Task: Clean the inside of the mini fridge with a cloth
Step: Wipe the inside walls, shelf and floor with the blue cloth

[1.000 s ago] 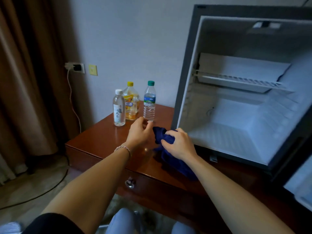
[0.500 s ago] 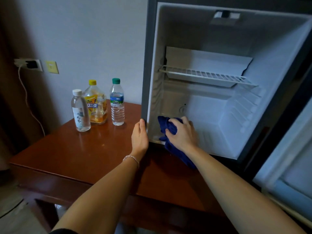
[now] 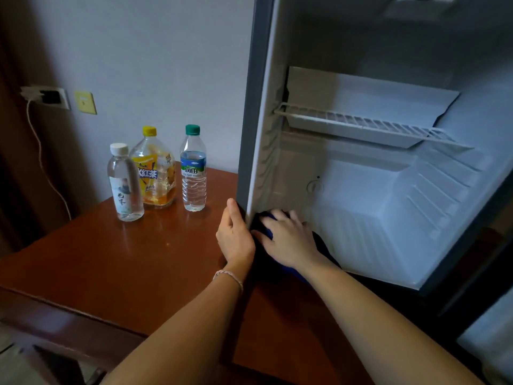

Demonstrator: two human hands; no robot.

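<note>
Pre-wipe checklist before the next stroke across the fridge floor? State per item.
1. Blue cloth under right hand: ok.
2. Cloth inside mini fridge, at the floor's front-left corner: ok.
3. Left hand bracing the fridge's left edge: ok.
4. Floor ahead free of items: ok.
5. Three bottles apart from the fridge: ok.
6. Cloth damp: cannot tell.

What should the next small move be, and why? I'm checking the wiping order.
Probably sweep the blue cloth rightward across the fridge floor: the right hand presses it in the front-left corner, the left hand braces the fridge's left edge.
</note>
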